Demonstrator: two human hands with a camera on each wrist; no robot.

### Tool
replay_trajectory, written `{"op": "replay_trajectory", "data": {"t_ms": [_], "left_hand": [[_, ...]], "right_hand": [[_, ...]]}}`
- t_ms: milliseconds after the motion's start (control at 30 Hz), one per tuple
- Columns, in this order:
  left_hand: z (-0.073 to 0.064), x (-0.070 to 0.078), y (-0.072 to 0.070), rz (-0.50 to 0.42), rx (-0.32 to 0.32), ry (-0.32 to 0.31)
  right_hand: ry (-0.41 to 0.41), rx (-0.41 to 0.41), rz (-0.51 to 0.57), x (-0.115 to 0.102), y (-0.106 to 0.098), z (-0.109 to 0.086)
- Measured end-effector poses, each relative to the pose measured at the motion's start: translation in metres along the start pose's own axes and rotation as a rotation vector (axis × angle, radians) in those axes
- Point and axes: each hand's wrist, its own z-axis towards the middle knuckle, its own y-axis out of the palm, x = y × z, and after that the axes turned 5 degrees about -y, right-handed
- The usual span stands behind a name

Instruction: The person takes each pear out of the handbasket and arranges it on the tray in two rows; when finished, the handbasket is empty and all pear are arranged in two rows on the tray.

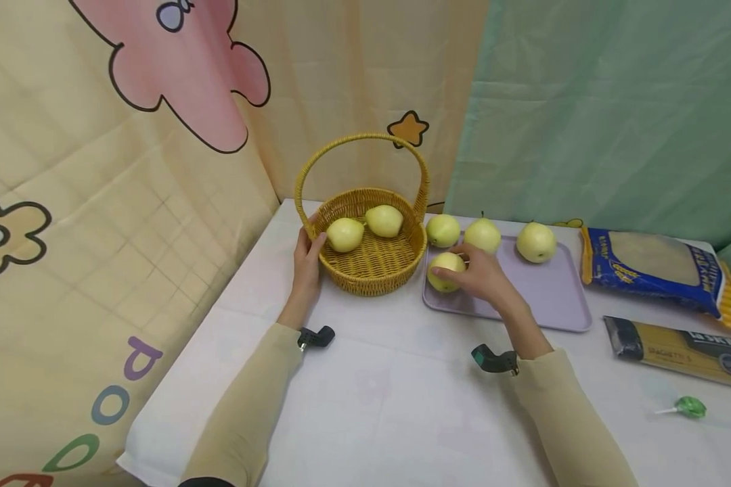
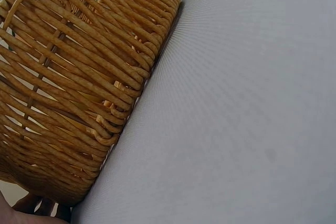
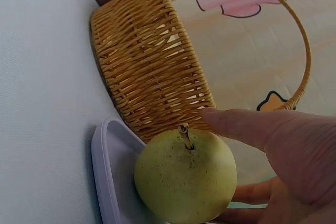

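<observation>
My left hand (image 1: 307, 260) grips the left side of a yellow wicker basket (image 1: 371, 283), thumb at the rim and fingers outside. Inside the basket lie two pale yellow-green pears, a left pear (image 1: 344, 235) and a right pear (image 1: 384, 221). In the right wrist view, my right hand (image 3: 294, 156) reaches around another pear (image 3: 184, 177), its thumb extended above the fruit with a small gap. That pear sits stem up at the near left corner of a lilac tray (image 1: 542, 297). In the left wrist view, the basket's woven side (image 2: 79, 77) hides most of the left hand.
Along the tray's back side stand a left pear (image 1: 443, 230), a middle pear (image 1: 482, 235) and a right pear (image 1: 536, 242). Rightward lie a blue food packet (image 1: 652, 270), a spaghetti packet (image 1: 688, 352) and a green lollipop (image 1: 690, 406). Printed curtains (image 1: 371, 81) hang behind the white table (image 1: 371, 406).
</observation>
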Motion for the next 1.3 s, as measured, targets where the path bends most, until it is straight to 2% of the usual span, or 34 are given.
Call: {"op": "replay_trajectory", "data": {"t_ms": [400,700,900,1300], "left_hand": [[0.001,0.0,0.003,-0.035,-0.011,0.016],[0.0,-0.003,-0.001,-0.015,-0.013,0.019],[-0.001,-0.003,-0.001,-0.008,-0.002,0.017],[0.0,-0.001,-0.001,-0.028,-0.018,-0.009]], "right_hand": [[0.005,0.019,-0.096,-0.001,-0.004,-0.007],[-0.081,0.063,-0.03,-0.003,0.011,-0.002],[-0.053,0.028,-0.023,-0.004,0.015,-0.002],[-0.034,-0.005,-0.011,-0.005,0.005,-0.002]]}}
